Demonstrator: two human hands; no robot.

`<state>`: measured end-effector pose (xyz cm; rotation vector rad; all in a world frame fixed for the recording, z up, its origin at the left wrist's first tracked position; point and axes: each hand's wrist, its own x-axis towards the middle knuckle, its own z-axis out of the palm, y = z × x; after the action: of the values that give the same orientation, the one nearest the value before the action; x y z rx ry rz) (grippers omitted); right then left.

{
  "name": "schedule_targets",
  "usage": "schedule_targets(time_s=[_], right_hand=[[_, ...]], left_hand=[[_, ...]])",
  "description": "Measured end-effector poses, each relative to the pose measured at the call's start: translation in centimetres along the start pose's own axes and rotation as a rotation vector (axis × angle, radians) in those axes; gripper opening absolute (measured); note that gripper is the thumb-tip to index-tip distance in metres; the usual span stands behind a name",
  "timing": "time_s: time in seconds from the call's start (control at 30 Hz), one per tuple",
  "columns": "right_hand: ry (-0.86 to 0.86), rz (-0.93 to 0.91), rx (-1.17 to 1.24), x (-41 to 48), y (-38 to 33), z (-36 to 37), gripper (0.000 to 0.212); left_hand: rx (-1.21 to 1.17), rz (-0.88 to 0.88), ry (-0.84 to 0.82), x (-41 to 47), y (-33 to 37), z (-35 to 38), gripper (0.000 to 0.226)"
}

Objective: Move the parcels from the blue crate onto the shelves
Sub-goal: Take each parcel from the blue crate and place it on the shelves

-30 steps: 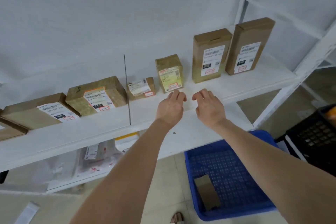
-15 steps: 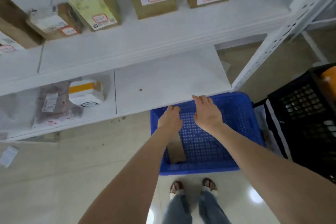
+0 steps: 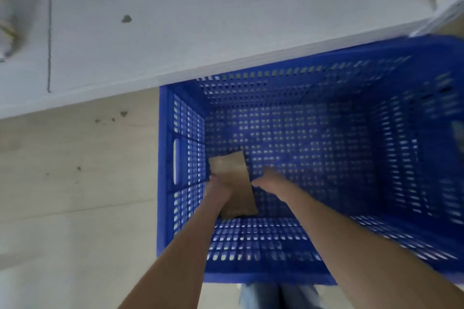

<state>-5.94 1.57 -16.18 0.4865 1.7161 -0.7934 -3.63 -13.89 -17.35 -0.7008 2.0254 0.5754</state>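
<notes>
The left hand (image 3: 219, 189) lies against the left long edge of the parcel (image 3: 238, 183), and motion blur hides whether its fingers are curled under that edge or only resting on it, so I cannot tell its grip. The right hand (image 3: 270, 179) is just beside the opposite long edge with fingers that look stretched out, not curled, and it holds nothing that can be seen. The parcel is a small, flat, brown cardboard box lying on the floor of the blue crate (image 3: 185, 158), near the left wall and towards the near end, and it seems to be the only one left there. It will probably handle as light and stiff, with a dry, matt skin that should not slip. Being thin, it may be awkward to lift off the perforated bottom, so the sensible hold is one hand on each long edge, fingertips worked underneath, or tipping it up on one edge first. Nothing suggests it is fragile, though the contents are unknown. Beyond the crate a white shelf (image 3: 175, 20) overhangs its far end, and pale floor (image 3: 75, 183) lies to the left.
</notes>
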Motion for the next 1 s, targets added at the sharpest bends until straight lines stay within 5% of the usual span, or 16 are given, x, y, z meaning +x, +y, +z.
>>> schedule_targets(time_s=[0.13, 0.3, 0.47, 0.67, 0.87, 1.0], right_hand=[[-0.048, -0.006, 0.181, 7.7, 0.7, 2.5, 0.063], [-0.078, -0.009, 0.49, 9.3, 0.9, 2.8, 0.06], [0.02, 0.007, 0.831, 2.6, 0.0, -2.6, 0.08], [0.006, -0.04, 1.048, -12.9, -3.2, -7.7, 0.058], [-0.119, -0.158, 1.074, -30.4, -6.6, -10.4, 0.018], [-0.065, -0.302, 1.008, -40.0, -8.3, -11.3, 0.008]], left_hand=[[-0.06, -0.106, 0.029, 6.5, -1.7, 2.9, 0.053], [-0.36, -0.134, 0.087, 8.4, -1.2, 4.4, 0.079], [-0.705, 0.025, 0.136, 2.6, 3.6, 0.5, 0.083], [-0.827, 0.216, 0.082, -10.4, 8.7, -6.6, 0.113], [-0.997, 0.277, 0.024, -28.0, 14.5, -17.3, 0.035], [-0.96, 0.317, 0.029, -37.4, 16.3, -22.6, 0.012]])
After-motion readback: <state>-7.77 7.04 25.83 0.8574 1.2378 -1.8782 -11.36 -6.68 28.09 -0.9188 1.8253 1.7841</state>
